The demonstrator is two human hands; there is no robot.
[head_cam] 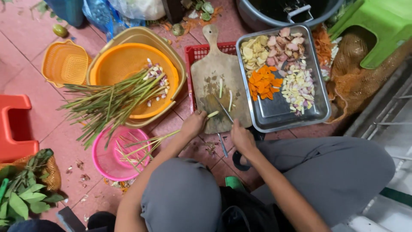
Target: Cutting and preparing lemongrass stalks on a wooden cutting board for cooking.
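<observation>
My left hand grips a lemongrass stalk whose pale end rests on the wooden cutting board. The stalk's long green end trails back to the left of my forearm. My right hand holds a knife with its blade lying on the board just right of the stalk's tip. Two cut pale stalk pieces lie further up the board. The board sits on a red crate.
A metal tray of sliced ginger, carrot, shallot and garlic is right of the board. An orange basket holds lemongrass, a pink basket holds trimmings. Red stool, green stool and leafy greens surround me.
</observation>
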